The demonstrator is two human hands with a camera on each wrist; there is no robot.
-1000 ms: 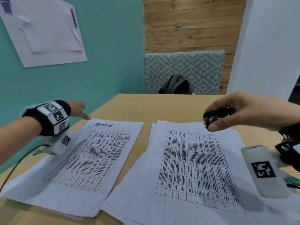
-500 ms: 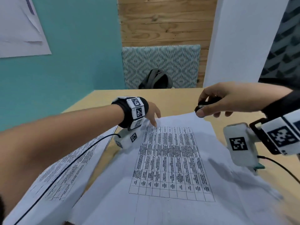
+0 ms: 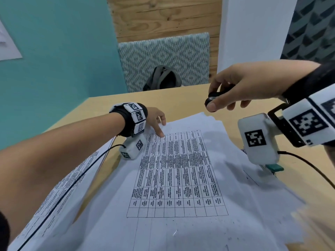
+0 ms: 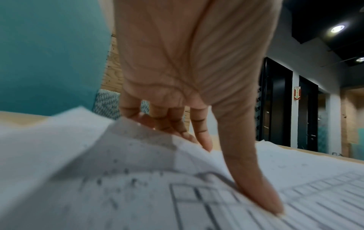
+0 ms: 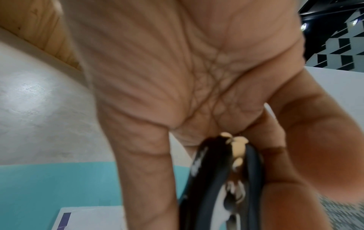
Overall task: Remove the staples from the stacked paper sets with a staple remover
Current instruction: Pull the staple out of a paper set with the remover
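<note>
A stack of printed table sheets (image 3: 181, 178) lies in front of me on the wooden table (image 3: 181, 98). My left hand (image 3: 159, 127) is at its far left corner. The thumb (image 4: 256, 179) presses on the top sheet, and the fingers (image 4: 202, 137) lie behind the raised corner, so the hand pinches it. My right hand (image 3: 217, 104) hovers above the stack's far right corner, apart from the paper, and grips a black staple remover (image 3: 212, 100) between thumb and fingers. In the right wrist view the staple remover (image 5: 216, 179) shows metal claws. I see no staple at the corner.
A second paper set (image 3: 72, 187) lies to the left, under my left forearm. A small teal object (image 3: 273, 168) sits on the paper at the right, below the wrist camera. A grey backpack (image 3: 163, 78) leans on a patterned panel beyond the table's far edge.
My left hand left the left paper set and crossed to the far left corner of the right stack, now holding it. My right hand still grips the staple remover above the far right corner.
</note>
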